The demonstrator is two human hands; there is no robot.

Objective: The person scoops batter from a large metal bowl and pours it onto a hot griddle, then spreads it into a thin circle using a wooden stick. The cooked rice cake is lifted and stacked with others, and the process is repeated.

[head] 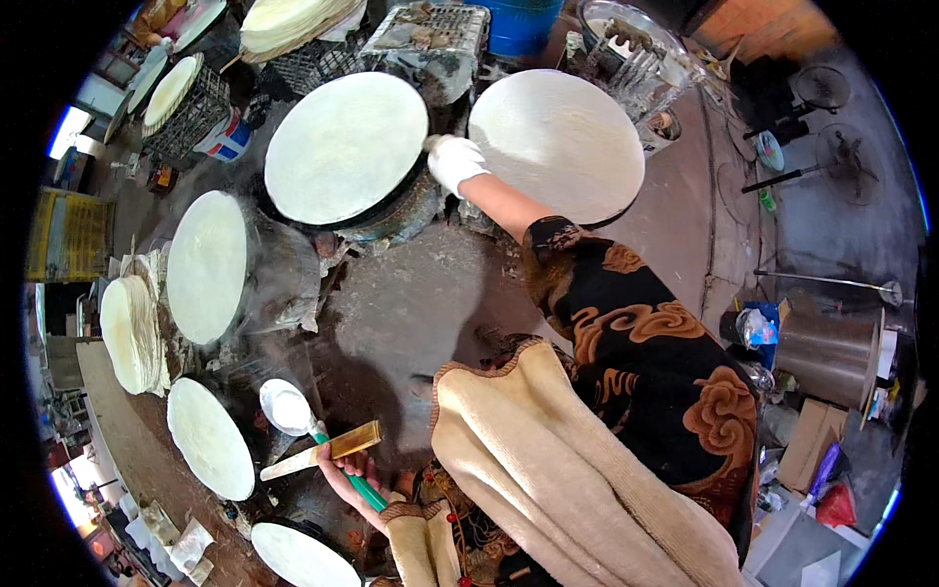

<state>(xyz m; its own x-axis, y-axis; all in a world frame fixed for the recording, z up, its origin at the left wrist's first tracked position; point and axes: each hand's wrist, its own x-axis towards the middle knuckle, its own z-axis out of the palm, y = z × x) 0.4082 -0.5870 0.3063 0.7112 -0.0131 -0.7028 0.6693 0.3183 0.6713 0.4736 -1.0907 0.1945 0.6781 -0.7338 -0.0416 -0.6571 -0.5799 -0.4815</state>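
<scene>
My left hand [352,473] is closed around the green handle of a ladle [287,409] with white batter in its bowl, together with a flat wooden scraper [323,450]. My right hand [456,163], in a white glove, reaches between two round griddles; its fingertips touch the rim area of the left one, and whether they pinch anything is hidden. A pale sheet of batter [348,147] covers the left griddle. On the right griddle a wetter white layer [557,147] shows. Another coated round griddle [207,268] stands at the left.
More coated rounds [211,439] curve down the left side, beside a stack of thin pale sheets [132,335]. Behind the griddles are a crate [429,29], a blue barrel [513,26] and a metal basin [631,33]. Standing fans [849,163] are at the right.
</scene>
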